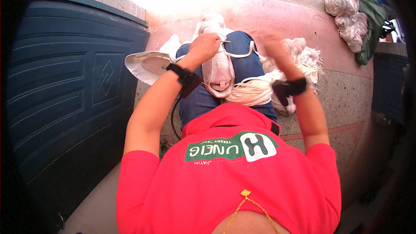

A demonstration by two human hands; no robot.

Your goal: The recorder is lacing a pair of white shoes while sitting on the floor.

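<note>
A pale pink and white sneaker [219,74] rests on my lap, its heel opening toward me. My left hand [206,48] is closed at the lacing of the sneaker, with a short lace end poking out past the fingers. From the sneaker a white shoelace [242,55] loops across my right thigh toward my right hand [271,45]. That hand is raised to the right of the sneaker and smeared by motion, so its fingers cannot be made out. A thick bundle of cream-white laces [251,91] lies across my right thigh, below the right hand.
Blue panelled doors [73,69] stand close on my left. A white open bag-like thing [147,66] sits beside my left knee. White shoes [294,47] are heaped by my right leg. Farther right, more shoes [342,8] lie against a green sack [372,26], with a person beyond.
</note>
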